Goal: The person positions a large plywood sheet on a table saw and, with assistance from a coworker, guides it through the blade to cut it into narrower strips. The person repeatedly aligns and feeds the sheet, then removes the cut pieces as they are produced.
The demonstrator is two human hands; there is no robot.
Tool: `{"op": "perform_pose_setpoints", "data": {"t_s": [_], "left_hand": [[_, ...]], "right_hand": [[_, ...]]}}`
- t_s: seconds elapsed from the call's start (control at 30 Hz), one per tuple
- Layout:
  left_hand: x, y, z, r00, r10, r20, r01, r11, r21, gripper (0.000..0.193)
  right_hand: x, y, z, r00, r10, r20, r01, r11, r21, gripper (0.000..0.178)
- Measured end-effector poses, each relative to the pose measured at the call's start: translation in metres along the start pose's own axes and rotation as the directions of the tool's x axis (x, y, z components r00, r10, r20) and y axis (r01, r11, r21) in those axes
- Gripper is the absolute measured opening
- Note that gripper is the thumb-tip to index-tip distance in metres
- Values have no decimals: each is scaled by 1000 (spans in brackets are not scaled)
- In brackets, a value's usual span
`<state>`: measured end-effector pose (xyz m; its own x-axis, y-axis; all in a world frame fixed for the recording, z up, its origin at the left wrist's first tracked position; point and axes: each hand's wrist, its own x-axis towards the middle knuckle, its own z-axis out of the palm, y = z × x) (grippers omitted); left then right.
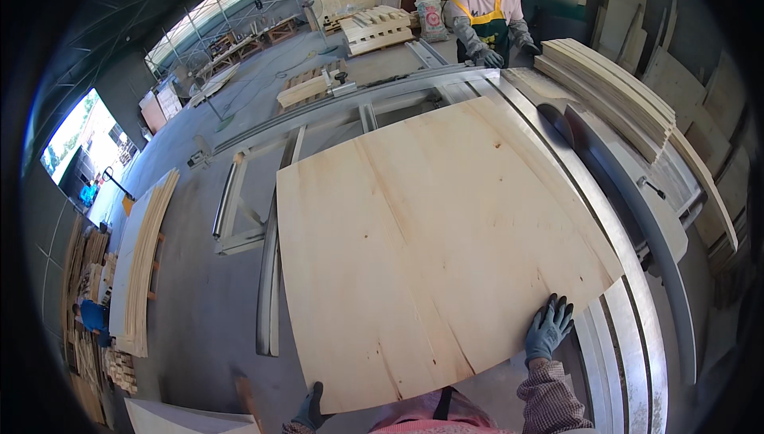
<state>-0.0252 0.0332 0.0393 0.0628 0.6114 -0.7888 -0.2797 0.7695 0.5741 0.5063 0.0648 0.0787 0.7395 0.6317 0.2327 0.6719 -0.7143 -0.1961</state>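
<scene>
A large pale plywood sheet (430, 251) with brown grain streaks and small knots lies across the metal frame of a sliding table saw (637, 338). At its near left corner my left hand (309, 412), in a grey-blue glove with dark fingertips, is closed on the edge; most of its fingers are hidden. My right hand (547, 330), gloved alike, rests on the sheet near its right front edge, fingers stretched out flat on the top face. To the right of the sheet, the saw's grooved metal rail (557, 151) runs away from me.
Across the saw stands a co-worker (485, 16) in a yellow-trimmed apron and gloves, beside stacked boards (609, 87). A dark blade cover (557, 125) rises right of the rail. More panels (143, 267) stand at left; a pallet (306, 87) lies beyond the frame.
</scene>
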Motion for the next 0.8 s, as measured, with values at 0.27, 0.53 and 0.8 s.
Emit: {"op": "perform_pose_setpoints", "data": {"t_s": [0.27, 0.53, 0.8], "left_hand": [[47, 14, 20, 989, -69, 128, 68, 998, 18, 69], [53, 48, 35, 987, -126, 98, 118, 989, 87, 68], [70, 83, 44, 991, -129, 31, 124, 984, 130, 68]], "right_hand": [[21, 1, -3, 999, 43, -29, -42, 998, 40, 52], [31, -1, -9, 999, 50, -3, -50, 998, 48, 53], [59, -24, -4, 997, 75, 24, -74, 996, -57, 53]]}}
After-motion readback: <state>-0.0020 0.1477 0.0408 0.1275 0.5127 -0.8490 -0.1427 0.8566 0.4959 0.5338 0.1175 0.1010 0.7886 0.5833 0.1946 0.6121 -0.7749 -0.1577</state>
